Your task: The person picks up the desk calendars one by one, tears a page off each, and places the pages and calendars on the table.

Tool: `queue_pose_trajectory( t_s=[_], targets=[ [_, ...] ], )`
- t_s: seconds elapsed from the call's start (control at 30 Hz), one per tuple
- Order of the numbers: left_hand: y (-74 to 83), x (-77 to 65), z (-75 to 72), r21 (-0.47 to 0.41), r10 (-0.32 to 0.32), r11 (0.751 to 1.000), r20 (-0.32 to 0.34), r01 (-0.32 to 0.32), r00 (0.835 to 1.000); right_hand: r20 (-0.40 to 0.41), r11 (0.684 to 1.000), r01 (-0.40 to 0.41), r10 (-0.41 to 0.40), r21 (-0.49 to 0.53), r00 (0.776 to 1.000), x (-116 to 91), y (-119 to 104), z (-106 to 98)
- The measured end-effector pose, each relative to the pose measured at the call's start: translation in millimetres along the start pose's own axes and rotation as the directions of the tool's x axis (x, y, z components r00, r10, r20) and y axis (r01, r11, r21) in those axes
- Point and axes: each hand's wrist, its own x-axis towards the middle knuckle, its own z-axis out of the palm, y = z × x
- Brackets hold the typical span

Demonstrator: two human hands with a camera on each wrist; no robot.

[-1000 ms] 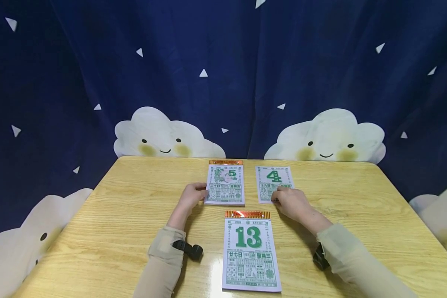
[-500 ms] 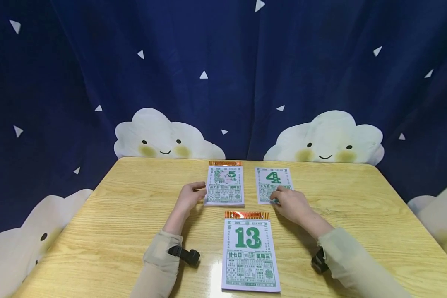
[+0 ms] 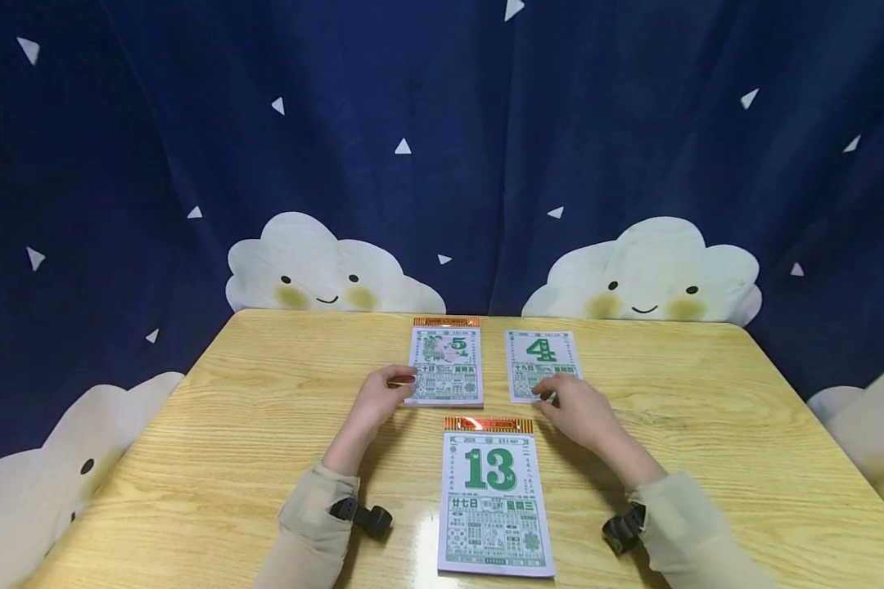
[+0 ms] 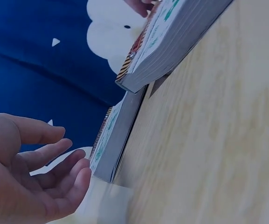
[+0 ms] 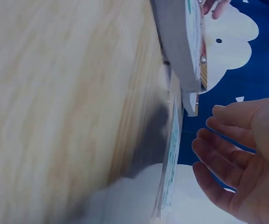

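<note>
A thick tear-off calendar (image 3: 445, 364) showing a green 5 lies at the back of the table, its orange-striped header farthest from me. My left hand (image 3: 383, 394) hovers at its lower left edge, fingers loosely bent and holding nothing; the left wrist view shows the palm and the stack's side. To the right lies a loose calendar sheet (image 3: 541, 350) with a green 4, its lower right corner partly hidden by my right hand (image 3: 578, 411). In the right wrist view the right hand's relaxed fingers stand apart from the thin sheet (image 5: 171, 158).
A second thick calendar (image 3: 495, 511) showing 13 lies nearer me, between the forearms. The wooden table (image 3: 250, 425) ends at a dark blue curtain (image 3: 457, 164) with white clouds and triangles. A black band (image 3: 361, 517) with a small camera sits on each wrist.
My right hand has drawn back slightly toward me and come off the sheet. The left hand has shifted slightly right, its fingertips now over the 5 calendar's edge. Calendars and sheet stay put.
</note>
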Motion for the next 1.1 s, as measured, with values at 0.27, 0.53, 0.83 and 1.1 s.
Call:
queue_pose_trajectory(
  t_s=[0.27,0.53,0.83,1.1],
  targets=[
    [-2.3,-7.7,2.7,0.001,0.02,1.0,0.055,-0.02,0.998,-0.007,0.992,-0.061,0.062,0.111,0.998,-7,-2,4],
    [-4.5,-12.5,4.4,0.018,0.005,1.0,0.119,-0.007,0.993,-0.024,0.981,-0.063,0.069,0.181,0.997,-14,-6,8],
    [-5.1,-18.9,6.6,0.051,-0.012,0.999,0.265,-0.001,0.964,0.07,0.971,-0.142,0.131,0.19,0.989,-21,-14,8],
    [-5.6,-21.1,10.1,0.124,-0.006,0.992,0.3,-0.033,0.954,0.124,0.981,-0.164,0.151,0.103,0.981,-28,-20,8]
  ],
)
